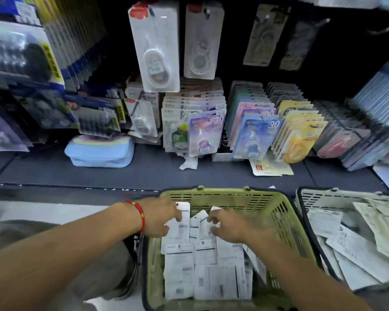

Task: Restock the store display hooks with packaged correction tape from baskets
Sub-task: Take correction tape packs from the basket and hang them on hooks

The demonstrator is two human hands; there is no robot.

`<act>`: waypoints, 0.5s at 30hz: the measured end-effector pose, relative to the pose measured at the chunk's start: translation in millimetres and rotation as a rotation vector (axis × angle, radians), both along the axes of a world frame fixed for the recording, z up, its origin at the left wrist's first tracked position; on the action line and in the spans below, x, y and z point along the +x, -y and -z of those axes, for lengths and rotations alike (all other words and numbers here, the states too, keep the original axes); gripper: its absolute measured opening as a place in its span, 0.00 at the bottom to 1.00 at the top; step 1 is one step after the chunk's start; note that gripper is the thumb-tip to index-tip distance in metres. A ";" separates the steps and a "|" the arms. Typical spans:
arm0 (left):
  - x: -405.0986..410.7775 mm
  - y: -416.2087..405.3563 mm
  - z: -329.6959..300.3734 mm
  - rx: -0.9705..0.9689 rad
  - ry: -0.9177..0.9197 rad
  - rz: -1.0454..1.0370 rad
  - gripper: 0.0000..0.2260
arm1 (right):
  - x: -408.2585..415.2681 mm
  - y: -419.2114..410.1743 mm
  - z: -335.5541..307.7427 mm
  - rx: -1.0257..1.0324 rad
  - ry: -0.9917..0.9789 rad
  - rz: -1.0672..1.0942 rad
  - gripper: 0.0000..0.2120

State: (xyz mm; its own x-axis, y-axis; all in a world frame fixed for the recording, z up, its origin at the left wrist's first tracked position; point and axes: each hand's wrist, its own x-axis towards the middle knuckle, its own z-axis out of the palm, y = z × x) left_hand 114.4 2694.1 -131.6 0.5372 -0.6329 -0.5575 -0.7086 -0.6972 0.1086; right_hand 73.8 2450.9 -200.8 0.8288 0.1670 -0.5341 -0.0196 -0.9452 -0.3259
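Both hands reach into the green basket (pixel 267 212) at bottom centre, which holds a pile of white correction tape packs (pixel 202 272) lying back side up; left hand (pixel 160 217), red cord bracelet (pixel 139 213) on the wrist, has fingers curled on the edge of one upright white pack (pixel 182 217) at the basket's far left, pinching it; right hand (pixel 228 225) has fingers bent down onto the packs near the middle of the pile, thumb side touching a small white card; cannot tell if it actually grips one; a second, grey basket (pixel 310 196) just to the right, touching or nearly touching the green one, also full of white packs; beyond the baskets a dark shelf (pixel 144 173) with rows of coloured tape packs (pixel 254 135) standing in trays; a light blue pouch (pixel 99 151) lies on the shelf at left; two clear blister packs (pixel 157 48) hang from display hooks above, side by side; top edges blurred.
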 end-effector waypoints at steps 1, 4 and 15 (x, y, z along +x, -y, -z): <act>-9.4 -0.5 13.9 0.047 -0.029 -0.010 0.23 | -10.7 -9.2 17.4 -0.015 -0.044 -0.047 0.19; -34.4 1.6 45.9 0.111 -0.020 -0.077 0.23 | -33.9 -38.6 54.3 0.096 -0.106 -0.005 0.29; -53.2 12.1 67.1 -0.269 0.125 -0.507 0.16 | -39.9 -68.3 49.1 0.666 -0.031 0.700 0.04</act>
State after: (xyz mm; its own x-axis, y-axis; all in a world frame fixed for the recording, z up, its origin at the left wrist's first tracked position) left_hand 61.2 2682.0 -198.7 0.8609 -0.3907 -0.3259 -0.3130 -0.9117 0.2661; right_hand 33.9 2519.2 -249.9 0.8429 -0.0832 -0.5316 -0.5257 -0.3377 -0.7807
